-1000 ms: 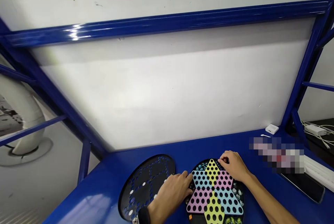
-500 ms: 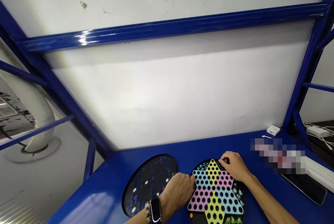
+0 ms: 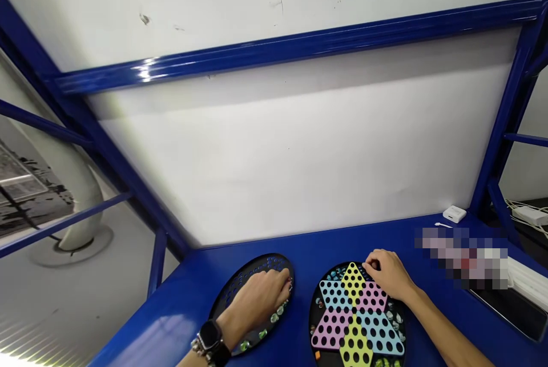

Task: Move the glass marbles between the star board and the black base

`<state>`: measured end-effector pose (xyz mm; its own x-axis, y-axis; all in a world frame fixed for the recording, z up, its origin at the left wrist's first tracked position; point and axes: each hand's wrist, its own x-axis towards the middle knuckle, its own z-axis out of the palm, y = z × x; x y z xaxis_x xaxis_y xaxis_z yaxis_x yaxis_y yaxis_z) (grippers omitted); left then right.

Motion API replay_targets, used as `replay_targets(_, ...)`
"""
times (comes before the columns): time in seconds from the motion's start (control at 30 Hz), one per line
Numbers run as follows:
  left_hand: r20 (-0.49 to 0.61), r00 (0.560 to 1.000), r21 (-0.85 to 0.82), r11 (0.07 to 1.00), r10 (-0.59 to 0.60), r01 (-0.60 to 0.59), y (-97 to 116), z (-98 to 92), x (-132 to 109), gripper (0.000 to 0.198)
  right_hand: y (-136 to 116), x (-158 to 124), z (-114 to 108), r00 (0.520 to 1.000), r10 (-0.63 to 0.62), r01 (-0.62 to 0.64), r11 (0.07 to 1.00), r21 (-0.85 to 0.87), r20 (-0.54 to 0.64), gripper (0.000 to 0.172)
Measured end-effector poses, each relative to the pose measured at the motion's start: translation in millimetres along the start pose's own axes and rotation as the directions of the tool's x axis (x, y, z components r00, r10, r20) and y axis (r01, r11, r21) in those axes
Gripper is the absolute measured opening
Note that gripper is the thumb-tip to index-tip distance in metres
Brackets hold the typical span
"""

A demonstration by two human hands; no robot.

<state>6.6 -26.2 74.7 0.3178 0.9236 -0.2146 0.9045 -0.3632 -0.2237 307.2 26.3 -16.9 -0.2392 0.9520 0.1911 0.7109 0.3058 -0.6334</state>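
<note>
Our left hand [image 3: 257,301] cupped over the black perforated board [image 3: 268,261], fingertips by the rim near glass marbles [image 3: 274,317], pinch unclear | our right hand [image 3: 387,274] curled on the Chinese checkers board [image 3: 331,330] | tip: we go slow, marbles roll

Nothing readable in view. Pixelated patch [image 3: 462,258] at right of tabletop [image 3: 180,298]: censored, no characters recoverable. Watch [image 3: 209,334] at near left: screen dark, no digits. White box [image 3: 454,214] at far right: no legible marking, too small to tell. Chinese checkers board [image 3: 355,315]: coloured points and holes, no print readable.
</note>
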Motion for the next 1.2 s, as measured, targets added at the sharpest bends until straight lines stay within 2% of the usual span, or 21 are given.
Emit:
replay_targets(0.07, 0.051, 0.992, -0.049, 0.992, -0.114, 0.117, -21.6, 4.8, -1.8, 0.038, 0.6, 0.0, 0.8, 1.000, 0.000, 0.000, 1.000, -0.007, 0.000, 0.032)
replay_targets(0.17, 0.114, 0.983, -0.147, 0.976, -0.143, 0.159, -38.8, 13.7, -1.9, 0.041, 0.6, -0.2, 1.3, 1.000, 0.004, -0.004, 1.000, -0.008, -0.006, 0.032)
replay_targets(0.33, 0.143, 0.985, -0.298, 0.944, -0.098, 0.138, -40.8, 13.7, -0.2, 0.045, -1.8, -0.1, -0.2, 1.000, 0.015, -0.015, 1.000, -0.001, -0.002, 0.031)
replay_targets(0.47, 0.089, 0.989, -0.347, 0.927, -0.117, 0.141, -40.2, 2.3, -3.0, 0.042, -3.4, -0.1, -1.5, 1.000, 0.017, -0.017, 1.000, 0.003, -0.006, 0.031)
replay_targets(0.57, 0.029, 0.995, -0.427, 0.899, -0.093, 0.097, -23.9, -8.7, -7.5, 0.034, -3.8, -0.3, -2.5, 1.000, 0.012, -0.012, 1.000, 0.003, 0.000, 0.032)
replay_targets(0.67, 0.007, 0.999, -0.458, 0.889, 0.038, -0.031, 7.4, -18.7, -9.5, 0.026, -3.9, -0.7, -3.5, 1.000, 0.003, -0.003, 1.000, -0.007, 0.003, 0.034)
replay_targets(0.77, 0.055, 0.990, -0.340, 0.935, 0.129, -0.103, 35.7, -22.8, -5.6, 0.035, -4.1, -1.0, -3.8, 1.000, 0.001, -0.001, 1.000, -0.004, -0.002, 0.035)
replay_targets(0.83, 0.085, 0.987, -0.248, 0.962, 0.139, -0.114, 46.6, -20.8, -0.9, 0.033, -4.3, -1.0, -3.6, 1.000, 0.003, -0.003, 1.000, -0.005, 0.003, 0.034)
replay_targets(0.93, 0.094, 0.989, -0.187, 0.978, 0.115, -0.096, 52.9, -12.5, 5.5, 0.026, -4.2, -0.9, -3.0, 1.000, -0.003, 0.003, 1.000, -0.019, 0.008, 0.034)
replay_targets(1.03, 0.070, 0.995, -0.173, 0.983, 0.071, -0.058, 54.7, -5.1, 8.8, 0.026, -3.9, -0.7, -2.7, 1.000, -0.004, 0.005, 1.000, -0.026, 0.005, 0.034)
replay_targets(1.2, 0.076, 0.996, -0.198, 0.979, 0.055, -0.039, 54.2, -8.8, 10.2, 0.017, -4.3, -1.0, -3.8, 1.000, 0.001, 0.000, 1.000, -0.029, 0.013, 0.034)
